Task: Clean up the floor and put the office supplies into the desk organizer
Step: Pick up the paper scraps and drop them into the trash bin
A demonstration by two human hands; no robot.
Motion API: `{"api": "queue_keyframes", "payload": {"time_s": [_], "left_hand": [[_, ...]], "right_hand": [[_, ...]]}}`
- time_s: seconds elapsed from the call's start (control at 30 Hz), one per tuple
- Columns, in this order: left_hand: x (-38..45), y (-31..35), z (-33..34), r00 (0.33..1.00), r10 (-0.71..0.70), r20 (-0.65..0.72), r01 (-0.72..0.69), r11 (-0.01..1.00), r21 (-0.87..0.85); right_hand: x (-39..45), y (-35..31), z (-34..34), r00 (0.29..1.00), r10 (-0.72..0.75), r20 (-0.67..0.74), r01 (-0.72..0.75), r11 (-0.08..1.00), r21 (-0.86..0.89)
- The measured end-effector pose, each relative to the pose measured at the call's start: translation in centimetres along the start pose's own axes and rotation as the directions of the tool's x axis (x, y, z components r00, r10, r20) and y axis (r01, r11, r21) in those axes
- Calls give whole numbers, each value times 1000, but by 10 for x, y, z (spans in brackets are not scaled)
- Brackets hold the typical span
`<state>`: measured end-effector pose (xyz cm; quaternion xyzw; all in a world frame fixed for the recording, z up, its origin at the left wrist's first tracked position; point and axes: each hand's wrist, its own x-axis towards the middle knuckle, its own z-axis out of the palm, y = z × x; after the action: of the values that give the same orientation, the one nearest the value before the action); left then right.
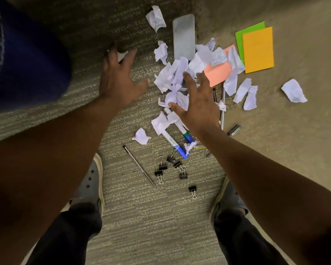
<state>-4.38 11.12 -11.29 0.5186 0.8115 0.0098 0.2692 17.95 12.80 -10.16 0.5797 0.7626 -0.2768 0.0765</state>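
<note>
L hand (pixel 118 77) & R hand (pixel 197 100) spread above paper scraps (pixel 172 77); binder clips (pixel 172 169) nearer feet

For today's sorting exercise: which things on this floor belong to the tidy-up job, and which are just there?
Belongs to the job:
crumpled paper scraps
markers
binder clips
pen
coloured cards

Just there:
shoes
blue object
carpet

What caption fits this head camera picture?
Two open hands reach over crumpled paper, markers and binder clips.
</note>
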Motion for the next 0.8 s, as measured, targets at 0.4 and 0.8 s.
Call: {"api": "queue_keyframes", "payload": {"time_s": [0.4, 0.8], "left_hand": [[25, 35, 2, 997, 70, 28, -68, 996, -64], [-10, 84, 41, 979, 203, 34, -204, 977, 52]], "right_hand": [[3, -2, 9, 977, -66, 201, 86, 992, -91], [-23, 29, -8, 999, -31, -19, 34, 982, 185]]}}
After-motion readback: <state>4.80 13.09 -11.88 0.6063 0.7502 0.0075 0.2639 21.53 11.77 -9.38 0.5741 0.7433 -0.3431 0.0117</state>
